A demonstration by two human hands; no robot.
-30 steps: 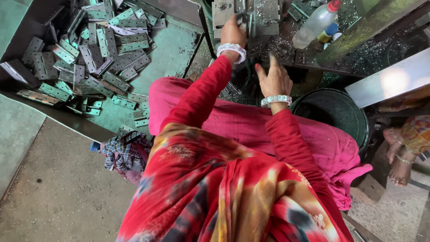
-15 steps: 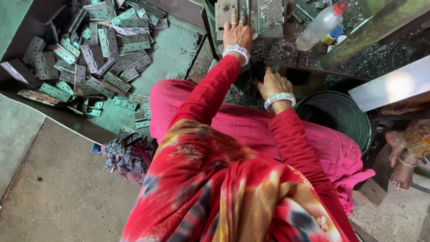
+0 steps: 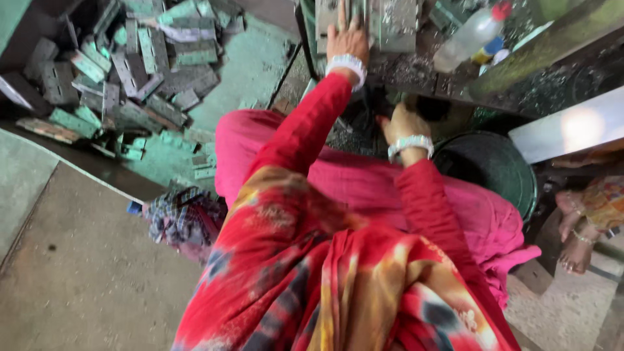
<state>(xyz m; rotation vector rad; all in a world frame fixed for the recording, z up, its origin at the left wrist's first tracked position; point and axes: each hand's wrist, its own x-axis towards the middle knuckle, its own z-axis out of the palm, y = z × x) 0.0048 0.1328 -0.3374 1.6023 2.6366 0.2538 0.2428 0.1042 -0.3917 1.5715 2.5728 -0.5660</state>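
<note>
Left hand (image 3: pixel 347 40) lying flat, fingers spread, pressing grey flat metal plate (image 3: pixel 393 25) on machine bed. Right hand (image 3: pixel 404 123) curling below bed edge; grip hidden, cannot tell. Plate looking rigid, heavy, sharp-edged; best pinching by long edges beside palm.

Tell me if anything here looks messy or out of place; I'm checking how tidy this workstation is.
The green-grey metal plates lie in a jumbled heap, tilted and overlapping, with a few strays toward the edge. A plastic bottle lies tipped on the dark, littered bench. The left hand rests on the metal block; the right hand is lower.
</note>
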